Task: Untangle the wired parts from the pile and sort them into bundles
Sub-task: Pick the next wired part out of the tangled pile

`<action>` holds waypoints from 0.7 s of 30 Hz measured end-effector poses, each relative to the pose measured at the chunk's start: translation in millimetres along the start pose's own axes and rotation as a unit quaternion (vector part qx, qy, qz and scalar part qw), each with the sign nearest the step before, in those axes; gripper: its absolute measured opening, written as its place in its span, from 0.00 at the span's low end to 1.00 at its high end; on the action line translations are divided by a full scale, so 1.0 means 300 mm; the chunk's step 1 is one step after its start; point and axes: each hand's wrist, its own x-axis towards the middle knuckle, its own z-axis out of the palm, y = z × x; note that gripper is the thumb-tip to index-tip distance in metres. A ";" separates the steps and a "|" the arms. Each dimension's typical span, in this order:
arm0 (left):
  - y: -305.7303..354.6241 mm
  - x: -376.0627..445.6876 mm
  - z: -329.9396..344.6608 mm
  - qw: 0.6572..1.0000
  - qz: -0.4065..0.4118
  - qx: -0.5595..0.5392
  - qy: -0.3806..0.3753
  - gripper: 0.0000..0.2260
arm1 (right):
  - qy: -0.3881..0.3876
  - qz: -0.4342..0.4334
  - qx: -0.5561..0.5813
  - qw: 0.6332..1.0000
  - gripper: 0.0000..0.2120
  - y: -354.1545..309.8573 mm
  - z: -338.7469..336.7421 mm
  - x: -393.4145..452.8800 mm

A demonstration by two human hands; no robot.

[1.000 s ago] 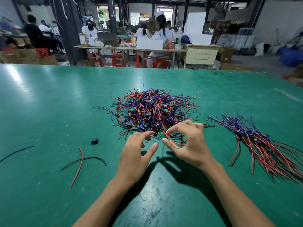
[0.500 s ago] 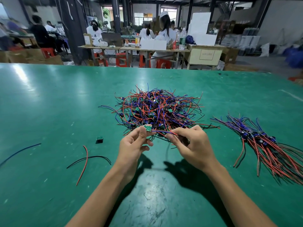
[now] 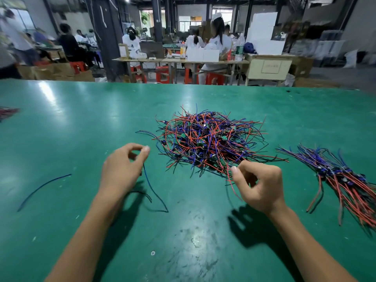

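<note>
Green workshop bench (image 3: 61, 139): tangled red-blue wire pile (image 3: 205, 139) centre frame. Left hand (image 3: 122, 169) grip pinching loose blue wire (image 3: 151, 186); right hand (image 3: 258, 184), nearer pile, pinching red wire (image 3: 232, 183).

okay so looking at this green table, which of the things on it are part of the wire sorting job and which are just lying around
Part of the job:
tangled pile
sorted bundle
blue wire pinched by left hand
red wire at right hand

Lying about:
loose blue wire
small screw
</note>
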 end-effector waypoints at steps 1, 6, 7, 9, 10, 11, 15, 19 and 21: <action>-0.030 -0.010 0.010 0.987 0.012 0.158 -0.021 0.20 | -0.003 -0.004 -0.005 1.000 0.20 0.003 0.004 -0.003; -0.137 -0.112 0.138 0.939 0.021 0.312 -0.140 0.24 | -0.090 0.048 -0.086 0.991 0.11 0.029 0.038 -0.012; -0.154 -0.096 0.138 0.943 0.030 0.304 -0.131 0.23 | -0.127 0.063 -0.111 0.984 0.09 0.039 0.045 -0.016; -0.186 -0.038 0.116 0.950 0.049 0.281 -0.127 0.20 | -0.192 0.088 -0.135 0.968 0.07 0.062 0.057 -0.025; -0.205 -0.011 0.098 0.952 0.059 0.271 -0.128 0.19 | -0.212 0.100 -0.132 0.963 0.08 0.071 0.061 -0.029; -0.220 0.013 0.080 0.954 0.069 0.263 -0.130 0.21 | -0.221 0.109 -0.127 0.961 0.08 0.080 0.062 -0.032; -0.223 0.060 0.038 0.962 0.059 0.245 -0.110 0.29 | -0.214 0.135 -0.102 0.962 0.09 0.096 0.056 -0.023; -0.098 0.076 0.112 0.954 0.143 0.258 -0.044 0.19 | -0.215 0.130 -0.133 0.959 0.07 0.089 0.061 -0.027; -0.028 0.090 0.186 0.945 0.191 0.258 -0.062 0.17 | -0.213 0.131 -0.157 0.955 0.08 0.083 0.062 -0.030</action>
